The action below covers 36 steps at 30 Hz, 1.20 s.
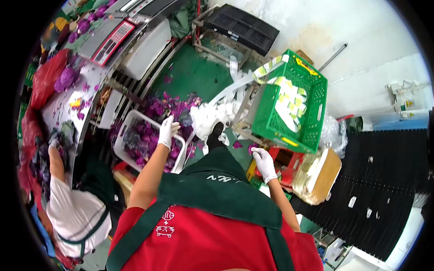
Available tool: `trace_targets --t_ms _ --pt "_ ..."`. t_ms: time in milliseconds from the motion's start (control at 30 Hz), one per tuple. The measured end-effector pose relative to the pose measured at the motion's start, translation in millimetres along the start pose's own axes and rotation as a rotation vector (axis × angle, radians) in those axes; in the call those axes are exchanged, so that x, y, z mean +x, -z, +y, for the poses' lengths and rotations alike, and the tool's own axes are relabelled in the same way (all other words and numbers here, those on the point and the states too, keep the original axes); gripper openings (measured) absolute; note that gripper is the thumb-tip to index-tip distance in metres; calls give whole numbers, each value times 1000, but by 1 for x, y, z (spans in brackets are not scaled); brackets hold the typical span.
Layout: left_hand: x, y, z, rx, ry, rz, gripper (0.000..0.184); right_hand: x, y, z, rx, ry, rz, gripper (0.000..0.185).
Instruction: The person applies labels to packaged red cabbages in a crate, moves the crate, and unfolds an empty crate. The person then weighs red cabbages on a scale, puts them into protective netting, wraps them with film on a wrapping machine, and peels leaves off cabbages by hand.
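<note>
My left hand [168, 131], in a white glove, is over the right side of a white plastic crate [182, 152]. Its fingers are extended and I see nothing in them. Purple cabbage leaves [147, 140] fill much of that crate, and more leaves [169, 106] lie on the floor beyond it. My right hand [265, 165], also gloved, hangs below a green crate [264, 113]. The fingers are loosely bent and apart, with nothing visible between them. A strip of green-and-white labels [289, 106] lies in the green crate and trails over its edge.
White backing strip [214, 117] is heaped on the floor by my foot. At left, a co-worker [79, 217] handles cabbage leaves at a metal table [63, 110]. A machine with a red control panel [113, 41] stands beyond. A black crate [242, 28] rests by the wall.
</note>
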<state>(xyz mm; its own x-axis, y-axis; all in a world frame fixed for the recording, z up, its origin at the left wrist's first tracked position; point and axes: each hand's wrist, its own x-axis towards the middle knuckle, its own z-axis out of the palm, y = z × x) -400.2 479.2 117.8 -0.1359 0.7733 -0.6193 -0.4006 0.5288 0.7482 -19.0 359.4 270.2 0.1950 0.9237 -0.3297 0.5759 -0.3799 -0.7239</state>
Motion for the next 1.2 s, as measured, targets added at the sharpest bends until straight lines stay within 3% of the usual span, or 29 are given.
trace_targets --t_ms 133,167,233,300,367,433,467,500,667,767,900,967,1100,1167,1200 --pt "69 -63 18 77 25 -126 39 98 15 -45 -154 186 68 21" --pt "94 -62 12 115 2 -173 36 126 17 -51 -154 210 84 21" --pt "160 -37 -2 112 149 -355 28 180 25 -78 -78 142 52 20" --pt "191 -47 20 471 182 -10 27 241 27 -74 -187 245 61 19" --pt "234 -44 38 455 23 -51 28 283 37 -94 -153 346 86 20" --pt "238 -84 84 314 3 97 21 327 48 -119 -210 322 33 20" --pt "269 -82 77 156 -16 54 24 348 51 -124 -232 339 24 20" --pt "265 -102 107 190 30 88 25 370 55 -132 -254 355 16 21" --pt "325 -158 163 179 155 123 29 504 60 -149 -315 336 31 20" --pt "392 -195 185 276 108 76 30 608 51 -154 -455 342 106 20" --pt "490 -264 222 301 99 -74 34 761 33 -158 -592 214 105 19" --pt "532 -299 240 324 47 -125 32 834 22 -155 -647 42 149 20" --pt "559 -365 306 335 53 -224 33 945 -3 -159 -925 44 275 57" --pt "582 -392 329 331 81 -249 33 983 -16 -153 -1103 141 312 59" --pt "588 -405 342 334 68 -262 31 999 -21 -153 -1192 118 218 57"
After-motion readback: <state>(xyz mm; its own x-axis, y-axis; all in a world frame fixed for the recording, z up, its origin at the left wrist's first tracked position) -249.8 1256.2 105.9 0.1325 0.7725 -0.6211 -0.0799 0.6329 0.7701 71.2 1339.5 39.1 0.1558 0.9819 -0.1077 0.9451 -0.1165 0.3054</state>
